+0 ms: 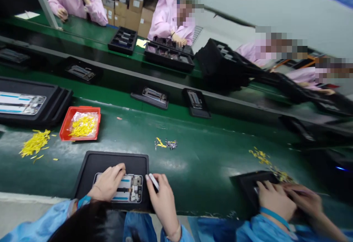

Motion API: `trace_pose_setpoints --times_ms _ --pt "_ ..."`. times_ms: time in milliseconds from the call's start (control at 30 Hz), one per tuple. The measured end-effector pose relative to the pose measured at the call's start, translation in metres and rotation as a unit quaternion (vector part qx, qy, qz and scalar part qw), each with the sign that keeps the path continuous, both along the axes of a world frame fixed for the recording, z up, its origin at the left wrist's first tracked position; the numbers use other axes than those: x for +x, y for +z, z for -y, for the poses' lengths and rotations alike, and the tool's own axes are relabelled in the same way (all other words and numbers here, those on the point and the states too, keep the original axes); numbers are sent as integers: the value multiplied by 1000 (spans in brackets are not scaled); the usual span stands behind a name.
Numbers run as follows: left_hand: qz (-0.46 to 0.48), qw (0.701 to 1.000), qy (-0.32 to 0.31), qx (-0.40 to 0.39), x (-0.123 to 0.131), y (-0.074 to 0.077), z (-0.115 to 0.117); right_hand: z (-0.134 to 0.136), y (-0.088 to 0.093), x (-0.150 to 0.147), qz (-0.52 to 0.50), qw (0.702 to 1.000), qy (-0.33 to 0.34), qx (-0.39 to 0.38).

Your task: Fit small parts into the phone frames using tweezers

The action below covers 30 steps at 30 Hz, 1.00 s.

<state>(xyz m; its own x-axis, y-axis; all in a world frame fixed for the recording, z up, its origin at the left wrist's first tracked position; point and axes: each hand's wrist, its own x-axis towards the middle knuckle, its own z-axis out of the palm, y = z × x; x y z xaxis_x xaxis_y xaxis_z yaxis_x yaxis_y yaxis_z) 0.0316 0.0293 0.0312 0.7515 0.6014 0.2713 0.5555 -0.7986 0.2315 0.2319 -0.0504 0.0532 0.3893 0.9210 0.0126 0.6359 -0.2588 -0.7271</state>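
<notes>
A black tray [91, 168] lies at the near edge of the green bench and holds an opened phone frame [131, 188] with blue strips. My left hand [108, 184] rests on the left part of the frame, fingers bent and pressed down on it. Just right of the frame, my right hand [163, 197] is closed around a thin white tool [153, 181] whose tip points toward the tray's upper right corner. Blue sleeves cover both of my wrists.
A red tray [66, 124] of yellow strips and a loose yellow pile [35, 143] lie to the left. Small parts [167, 144] sit mid-bench. A co-worker's hands [278, 198] work on another black tray at right. Phone frames ride the conveyor [154, 96]; people in pink sit opposite.
</notes>
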Motion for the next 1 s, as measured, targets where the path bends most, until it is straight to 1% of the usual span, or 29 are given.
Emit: trace_pose_setpoints --times_ms 67,133,200,233,267,367,433,533,600,667,733,833,900,1000 --pt "7 1000 5 -20 -2 -6 0 -1 -4 -7 -15 1000 -24 -5" --pt "26 998 22 -45 -2 -9 1 -3 -6 -12 -55 997 -58 -6" --pt "45 997 38 -59 -1 -8 2 -4 -7 -12 -124 989 -75 -26" --pt "53 996 45 -61 0 -6 3 -4 -7 -12 -176 980 -76 -44" --pt "59 995 51 -62 0 -5 4 -5 -7 -11 -238 967 -75 -62" --pt "71 993 56 -73 0 -2 3 -4 -6 -9 -411 905 -72 -86" --pt "72 994 44 -73 -1 -4 2 -3 -3 -9 -459 881 -84 -79" --pt "74 996 10 -39 -1 -6 -2 1 2 -10 -483 866 -105 -76" --pt "77 997 0 -21 4 -4 -3 4 4 -10 -499 854 -125 -71" --pt "72 997 0 -29 12 2 -4 6 6 -9 -506 848 -148 -57" --pt "51 998 -2 -43 23 12 -4 9 7 -7 -508 845 -163 -44" --pt "22 999 -8 -28 38 26 -4 11 10 -2 -519 834 -188 -19" --pt "15 1000 -6 -15 46 32 -4 13 12 2 -524 829 -195 -13" --pt "10 1000 3 -23 56 36 -7 12 14 8 -521 832 -189 -17"
